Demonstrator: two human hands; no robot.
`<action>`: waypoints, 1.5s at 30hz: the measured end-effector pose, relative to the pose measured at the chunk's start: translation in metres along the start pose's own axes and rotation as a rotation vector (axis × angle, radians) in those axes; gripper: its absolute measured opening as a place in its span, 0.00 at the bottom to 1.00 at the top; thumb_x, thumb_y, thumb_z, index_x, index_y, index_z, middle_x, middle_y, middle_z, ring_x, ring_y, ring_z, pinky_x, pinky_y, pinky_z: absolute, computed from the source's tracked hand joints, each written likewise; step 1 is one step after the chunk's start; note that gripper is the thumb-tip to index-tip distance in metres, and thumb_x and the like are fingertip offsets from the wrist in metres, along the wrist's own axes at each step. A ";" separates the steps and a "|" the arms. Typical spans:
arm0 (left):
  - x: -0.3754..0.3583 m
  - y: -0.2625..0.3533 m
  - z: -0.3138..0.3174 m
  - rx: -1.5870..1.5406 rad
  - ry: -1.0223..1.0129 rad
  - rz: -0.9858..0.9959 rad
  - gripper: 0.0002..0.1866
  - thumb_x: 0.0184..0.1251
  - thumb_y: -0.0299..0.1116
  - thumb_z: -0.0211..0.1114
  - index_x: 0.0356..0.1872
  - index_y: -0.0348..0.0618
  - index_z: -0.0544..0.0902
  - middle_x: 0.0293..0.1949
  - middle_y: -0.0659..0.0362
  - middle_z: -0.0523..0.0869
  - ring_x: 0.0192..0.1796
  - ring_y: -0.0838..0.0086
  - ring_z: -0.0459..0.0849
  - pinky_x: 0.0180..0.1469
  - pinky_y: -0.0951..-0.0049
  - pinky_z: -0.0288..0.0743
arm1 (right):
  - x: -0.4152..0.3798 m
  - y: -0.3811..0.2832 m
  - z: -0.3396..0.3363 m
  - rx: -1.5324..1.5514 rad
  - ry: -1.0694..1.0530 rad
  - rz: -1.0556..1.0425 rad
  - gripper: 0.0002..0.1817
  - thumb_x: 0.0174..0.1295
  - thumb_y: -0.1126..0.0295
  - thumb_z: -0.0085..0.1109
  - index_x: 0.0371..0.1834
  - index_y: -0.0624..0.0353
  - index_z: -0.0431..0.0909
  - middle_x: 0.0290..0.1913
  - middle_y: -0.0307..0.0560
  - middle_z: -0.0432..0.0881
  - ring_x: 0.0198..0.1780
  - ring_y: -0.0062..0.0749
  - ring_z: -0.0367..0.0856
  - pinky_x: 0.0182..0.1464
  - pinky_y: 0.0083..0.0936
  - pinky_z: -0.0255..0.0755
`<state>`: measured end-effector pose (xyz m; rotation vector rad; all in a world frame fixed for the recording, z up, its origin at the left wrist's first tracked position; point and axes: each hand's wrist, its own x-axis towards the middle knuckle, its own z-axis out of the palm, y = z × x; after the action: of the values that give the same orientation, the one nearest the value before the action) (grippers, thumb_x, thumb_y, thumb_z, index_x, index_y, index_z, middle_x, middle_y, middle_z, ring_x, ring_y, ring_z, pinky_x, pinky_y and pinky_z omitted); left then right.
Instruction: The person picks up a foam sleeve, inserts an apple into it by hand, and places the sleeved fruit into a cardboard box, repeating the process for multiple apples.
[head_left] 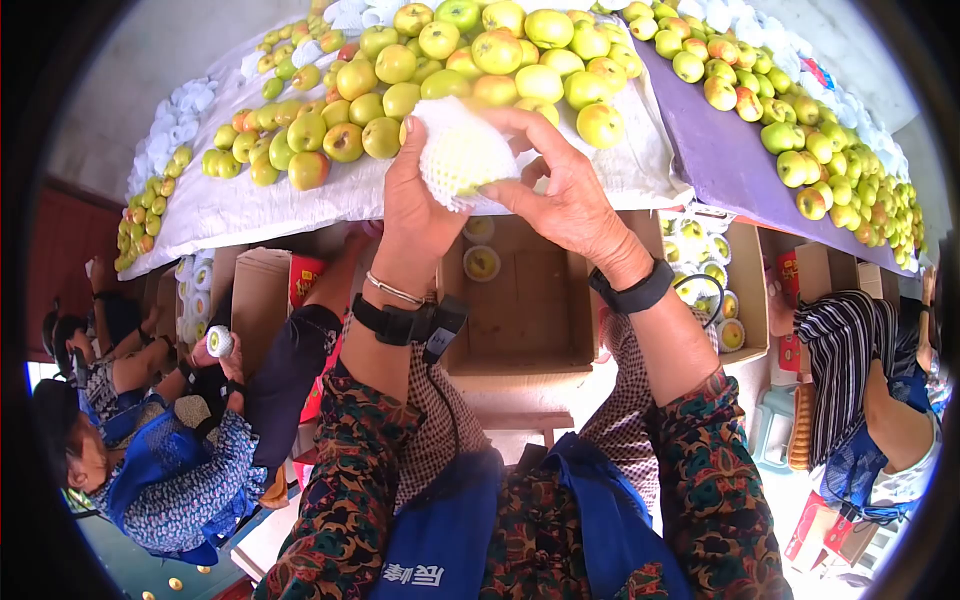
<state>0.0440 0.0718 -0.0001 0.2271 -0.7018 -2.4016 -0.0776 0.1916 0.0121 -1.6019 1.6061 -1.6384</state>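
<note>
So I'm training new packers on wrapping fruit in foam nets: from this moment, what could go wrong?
1. Both hands, left hand and right hand, stretch the foam net over the fruit above the open carton; a slip could drop and bruise it.
2. The apple pile sits heaped right behind the hands, so a bump might set apples rolling.
3. Overstretching could tear the net.
</note>
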 end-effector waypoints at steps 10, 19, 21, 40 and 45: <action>0.006 -0.004 -0.016 -0.069 0.055 -0.041 0.19 0.78 0.44 0.45 0.57 0.43 0.75 0.50 0.57 0.84 0.51 0.65 0.84 0.51 0.60 0.80 | -0.002 0.005 0.012 -0.214 0.151 0.015 0.24 0.50 0.76 0.70 0.52 0.59 0.75 0.40 0.47 0.79 0.43 0.34 0.82 0.44 0.28 0.77; 0.006 -0.008 -0.025 -0.169 0.082 0.041 0.21 0.76 0.43 0.47 0.58 0.39 0.74 0.53 0.51 0.83 0.56 0.59 0.82 0.57 0.57 0.78 | 0.001 0.006 0.009 0.439 0.099 0.325 0.22 0.59 0.69 0.70 0.53 0.66 0.75 0.48 0.44 0.82 0.46 0.23 0.79 0.48 0.24 0.76; 0.006 -0.013 -0.024 -0.114 0.104 0.079 0.21 0.76 0.43 0.46 0.58 0.39 0.74 0.53 0.51 0.83 0.56 0.59 0.82 0.58 0.57 0.77 | -0.003 0.007 0.016 0.450 0.035 0.322 0.23 0.60 0.64 0.70 0.53 0.68 0.75 0.47 0.44 0.82 0.48 0.23 0.79 0.51 0.25 0.76; 0.009 -0.018 -0.019 0.393 0.230 0.190 0.20 0.80 0.40 0.48 0.60 0.32 0.71 0.52 0.48 0.82 0.51 0.63 0.84 0.53 0.60 0.80 | 0.000 0.003 0.010 0.365 -0.036 0.567 0.42 0.51 0.49 0.70 0.64 0.66 0.69 0.50 0.45 0.79 0.48 0.23 0.73 0.40 0.19 0.65; 0.007 -0.014 -0.016 0.739 0.201 0.276 0.23 0.80 0.41 0.47 0.62 0.29 0.70 0.55 0.46 0.81 0.53 0.63 0.83 0.55 0.62 0.79 | -0.001 0.006 0.013 0.172 -0.023 0.433 0.42 0.46 0.58 0.74 0.59 0.78 0.69 0.46 0.54 0.82 0.48 0.32 0.81 0.51 0.26 0.74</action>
<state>0.0366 0.0699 -0.0212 0.6160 -1.3955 -1.7427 -0.0693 0.1844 0.0027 -1.0896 1.6102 -1.4711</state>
